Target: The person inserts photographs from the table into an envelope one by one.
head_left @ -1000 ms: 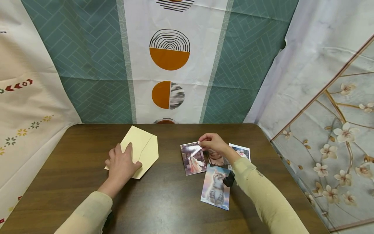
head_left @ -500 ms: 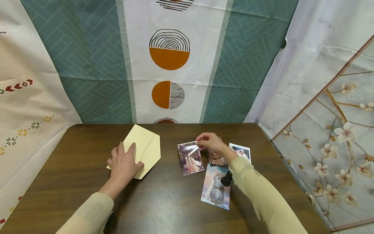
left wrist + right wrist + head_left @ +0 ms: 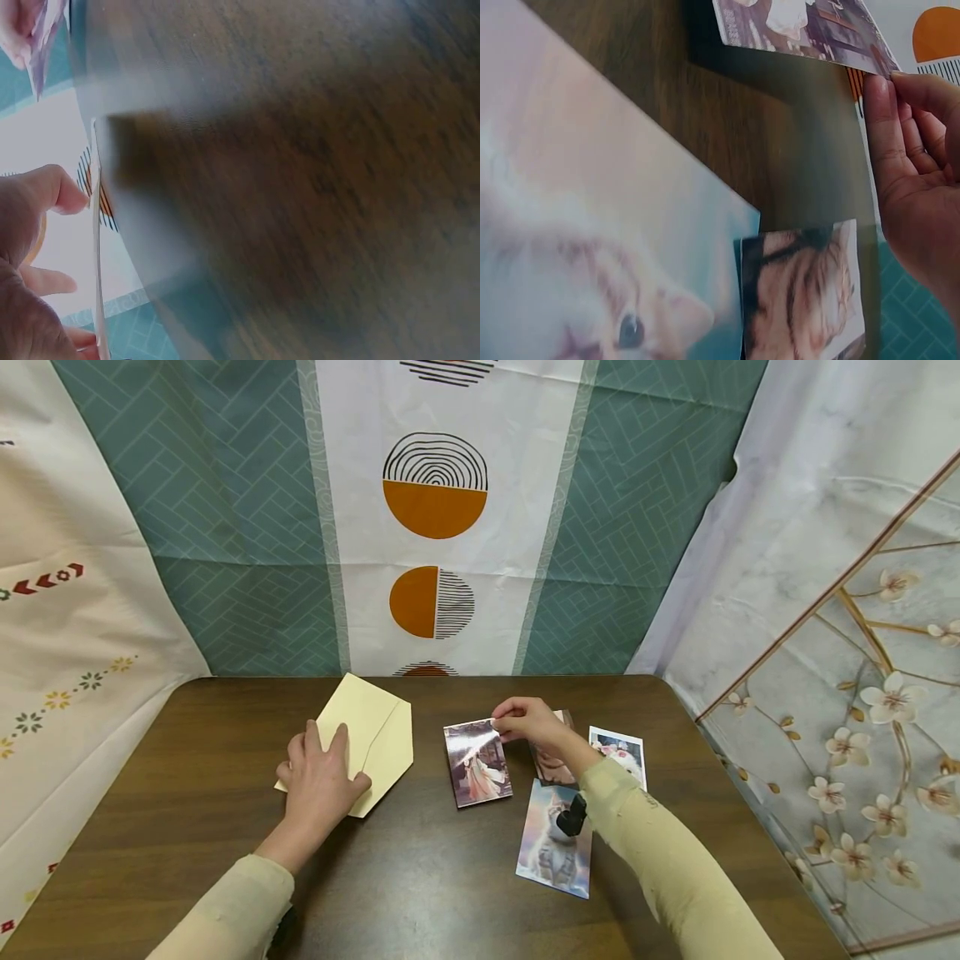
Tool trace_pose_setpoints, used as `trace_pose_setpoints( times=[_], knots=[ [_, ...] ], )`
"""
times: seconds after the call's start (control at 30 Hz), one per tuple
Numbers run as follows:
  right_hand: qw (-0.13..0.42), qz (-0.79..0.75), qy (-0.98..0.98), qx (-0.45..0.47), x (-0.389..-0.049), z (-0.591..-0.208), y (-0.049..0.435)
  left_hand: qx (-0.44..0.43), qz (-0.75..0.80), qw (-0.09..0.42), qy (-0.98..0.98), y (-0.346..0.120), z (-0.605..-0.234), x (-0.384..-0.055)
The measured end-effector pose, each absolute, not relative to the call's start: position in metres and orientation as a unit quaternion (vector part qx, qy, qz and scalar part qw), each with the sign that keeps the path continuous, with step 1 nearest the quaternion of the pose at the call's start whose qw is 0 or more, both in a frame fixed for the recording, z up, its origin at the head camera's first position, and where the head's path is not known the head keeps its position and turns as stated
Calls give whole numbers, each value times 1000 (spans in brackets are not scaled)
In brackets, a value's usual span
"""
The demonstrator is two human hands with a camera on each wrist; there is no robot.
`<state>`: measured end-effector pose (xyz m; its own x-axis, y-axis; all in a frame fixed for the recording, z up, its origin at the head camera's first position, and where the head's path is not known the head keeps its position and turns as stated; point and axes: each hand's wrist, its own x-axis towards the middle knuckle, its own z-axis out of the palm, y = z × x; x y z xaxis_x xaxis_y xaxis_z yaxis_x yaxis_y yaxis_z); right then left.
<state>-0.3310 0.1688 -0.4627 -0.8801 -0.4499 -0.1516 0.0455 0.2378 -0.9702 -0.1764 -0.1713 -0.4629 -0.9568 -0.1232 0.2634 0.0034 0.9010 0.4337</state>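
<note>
A cream envelope point(image 3: 369, 717) is under my left hand point(image 3: 318, 777), flap edge toward the right. In the left wrist view the envelope point(image 3: 97, 247) is seen edge-on and appears slightly raised from the tabletop; my thumb touches its face and other fingers grip near its left edge. My right hand point(image 3: 528, 725) pinches the upper right corner of a glossy photo card point(image 3: 477, 768) showing a figure in a pale flowing dress. That card point(image 3: 810, 30) is tilted above the table in the right wrist view. Beneath my right forearm lies a kitten card point(image 3: 547, 852).
A brown tabby-cat card point(image 3: 551, 764) lies flat behind my right hand, touching the kitten card. A white-bordered card point(image 3: 626, 756) lies farther right, partly covered by the sleeve. The dark wooden table point(image 3: 420, 877) meets patterned curtains at the back and sides.
My right hand has moved left with the dress-figure card, drawing it off the tabby-cat card's side. My left hand and the envelope have shifted slightly right and away from me.
</note>
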Motion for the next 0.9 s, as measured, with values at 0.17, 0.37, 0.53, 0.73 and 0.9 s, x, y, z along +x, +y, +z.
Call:
trace_pose_setpoints(
  times=[0.17, 0.37, 0.53, 0.73, 0.9],
  knots=[
    [202, -612, 753, -133, -331, -461, 159, 26, -216, 179, -959, -169, -464, -177],
    [198, -620, 748, -131, -331, -460, 149, 23, -213, 201, -956, -166, -464, -176],
    [202, -624, 743, -131, -333, -459, 144, 23, -208, 211, -955, -166, -465, -176],
    [204, -631, 736, -136, -333, -457, 138, 23, -198, 228, -953, -166, -467, -175],
    [204, -636, 732, -138, -334, -457, 131, 26, -196, 235, -952, -166, -469, -175]
  ],
)
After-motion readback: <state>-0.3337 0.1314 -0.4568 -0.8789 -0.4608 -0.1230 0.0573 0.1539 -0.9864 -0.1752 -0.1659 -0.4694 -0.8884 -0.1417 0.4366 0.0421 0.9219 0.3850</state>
